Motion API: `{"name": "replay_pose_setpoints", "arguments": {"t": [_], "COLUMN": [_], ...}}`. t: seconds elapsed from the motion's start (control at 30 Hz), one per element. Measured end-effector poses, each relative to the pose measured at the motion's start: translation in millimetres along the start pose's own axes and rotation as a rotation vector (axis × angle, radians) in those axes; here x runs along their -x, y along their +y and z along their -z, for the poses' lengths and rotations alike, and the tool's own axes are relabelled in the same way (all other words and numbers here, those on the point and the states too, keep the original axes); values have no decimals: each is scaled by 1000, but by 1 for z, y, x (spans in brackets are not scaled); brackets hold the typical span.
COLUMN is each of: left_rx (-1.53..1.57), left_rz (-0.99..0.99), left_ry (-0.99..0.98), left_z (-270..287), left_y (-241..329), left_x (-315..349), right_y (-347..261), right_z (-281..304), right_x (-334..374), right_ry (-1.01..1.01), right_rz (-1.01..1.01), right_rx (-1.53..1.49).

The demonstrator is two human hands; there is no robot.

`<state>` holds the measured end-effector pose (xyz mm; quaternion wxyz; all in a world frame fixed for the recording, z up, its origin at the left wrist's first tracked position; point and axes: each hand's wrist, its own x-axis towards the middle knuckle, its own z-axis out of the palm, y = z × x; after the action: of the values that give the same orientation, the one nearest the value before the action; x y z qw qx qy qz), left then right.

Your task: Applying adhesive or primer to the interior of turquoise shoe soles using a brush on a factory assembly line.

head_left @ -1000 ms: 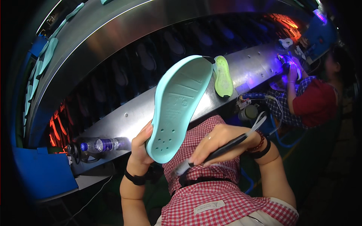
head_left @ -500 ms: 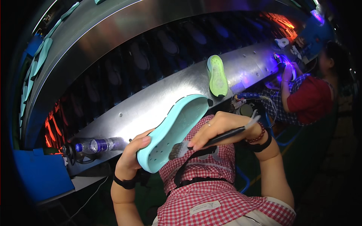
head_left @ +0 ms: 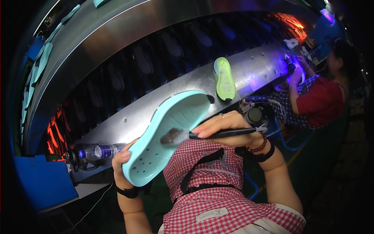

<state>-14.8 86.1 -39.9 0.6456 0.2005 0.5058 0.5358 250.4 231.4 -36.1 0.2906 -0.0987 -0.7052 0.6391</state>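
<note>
Where the curved steel ledge (head_left: 163, 93) runs across a dark workroom, purple light glows at its far right end and orange-red light shows low on the left, behind dark slats. Black belt beyond the ledge carries dim sole shapes. Left hand (head_left: 121, 168) is closed around the heel end of a pale turquoise shoe sole (head_left: 167, 134), thumb on the near rim, holding it tilted with its hollow side up, just above the ledge edge and in front of the red-and-white checked apron (head_left: 218, 195). Right hand (head_left: 228, 125) is curled in a pen grip on a thin black brush (head_left: 210, 135); its bristle tip touches the inner face of the sole near the middle. Sole looks like moulded foam, smooth, raised rim, small round holes near the heel end. A lime-green sole (head_left: 224, 78) lies flat on the ledge, well apart. A clear plastic bottle (head_left: 97, 151) with blue label lies on its side at the left, beside a blue bin (head_left: 43, 183). Another person in a red top (head_left: 321, 101) works at the far right under the purple light.
</note>
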Motion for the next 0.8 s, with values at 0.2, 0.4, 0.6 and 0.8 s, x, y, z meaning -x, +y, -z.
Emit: {"name": "replay_pose_setpoints", "arguments": {"t": [0.2,0.4,0.6,0.8], "left_rx": [511,718,817,600], "left_rz": [-181,-130,-176,-465], "left_ry": [-160,-333,-292,66], "left_z": [31,-17,-30,-9], "left_y": [-15,-56,-66,-54], "left_x": [-10,-74,-70,-73], "right_y": [-9,30,44,31], "right_z": [-5,-32,-40,-55], "right_x": [9,-3,-10,6], "right_ry": [-135,183,279,-14], "right_rz": [174,-87,-277,286], "right_rx": [149,74,11,604]}}
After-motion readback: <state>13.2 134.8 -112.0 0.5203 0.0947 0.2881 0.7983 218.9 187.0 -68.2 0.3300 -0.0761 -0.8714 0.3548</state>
